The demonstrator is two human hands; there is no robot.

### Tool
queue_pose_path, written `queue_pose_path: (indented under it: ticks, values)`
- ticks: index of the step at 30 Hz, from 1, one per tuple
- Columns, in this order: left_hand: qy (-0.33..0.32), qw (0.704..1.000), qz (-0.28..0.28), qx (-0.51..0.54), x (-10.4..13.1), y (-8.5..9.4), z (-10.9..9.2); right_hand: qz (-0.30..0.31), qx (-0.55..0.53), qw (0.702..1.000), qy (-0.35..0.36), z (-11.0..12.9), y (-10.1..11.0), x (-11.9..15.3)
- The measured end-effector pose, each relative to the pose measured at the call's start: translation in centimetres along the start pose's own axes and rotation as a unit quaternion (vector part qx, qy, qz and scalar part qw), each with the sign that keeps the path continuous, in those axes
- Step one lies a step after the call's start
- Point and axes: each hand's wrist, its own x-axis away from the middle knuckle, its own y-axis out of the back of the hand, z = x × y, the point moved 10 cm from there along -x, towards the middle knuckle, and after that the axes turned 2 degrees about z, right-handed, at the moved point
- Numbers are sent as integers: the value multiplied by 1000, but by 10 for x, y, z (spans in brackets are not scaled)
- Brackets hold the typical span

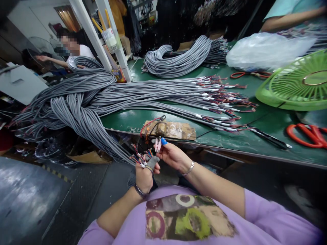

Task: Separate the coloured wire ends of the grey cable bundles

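Observation:
My left hand is closed round the ends of a grey cable bundle, with stripped, multicoloured wires fanning out above the fist. A grey cover wraps its thumb. Close beside it, my right hand pinches a small pale pink piece, too small to name, near the wire tips. One digit of that hand wears a blue finger cot. Just beyond both hands, a wooden block with red and black leads lies at the bench edge.
Many grey cables stretch across the green bench, and a coil lies behind. To the right are a green fan, red-handled scissors, a black-handled tool and a plastic bag. Two other people work beyond.

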Motion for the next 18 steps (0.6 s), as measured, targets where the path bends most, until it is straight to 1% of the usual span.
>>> queue_pose_path:
  ticks: [6, 11, 15, 18]
  values:
    - [7, 1000, 0, -28, -1, 1, 8, -1, -10, 1000, 22, 0, -1, -3]
    - [3, 1000, 5, -27, -2, 1, 10, -10, -14, 1000, 15, -3, -1, 0]
    - [-2, 1000, 7, -18, 0, 2, 6, 16, -8, 1000, -14, -8, -2, 5]
    - [-7, 1000, 8, -12, 3, 5, 6, 45, 27, 998, -45, -14, -3, 14]
